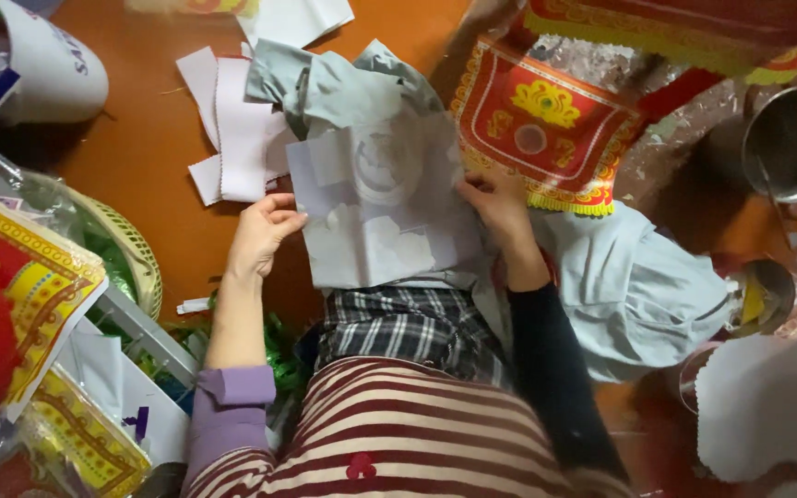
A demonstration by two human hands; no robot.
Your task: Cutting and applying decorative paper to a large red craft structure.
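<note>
I held a thin, pale grey-blue paper sheet (pixel 382 207) with whitish pasted patches and a faint round motif flat over my lap, my left hand (pixel 263 231) pinching its left edge, my right hand (pixel 500 207) gripping its right edge.

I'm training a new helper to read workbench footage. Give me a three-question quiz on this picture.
1. True or false: both hands hold the pale grey sheet.
2. Which hand is nearer the red and yellow ornamented panel: A left hand, B right hand?
3. Fill in: the metal pot stands at the picture's ____ edge.

Key: 1 true; 2 B; 3 right.
</note>
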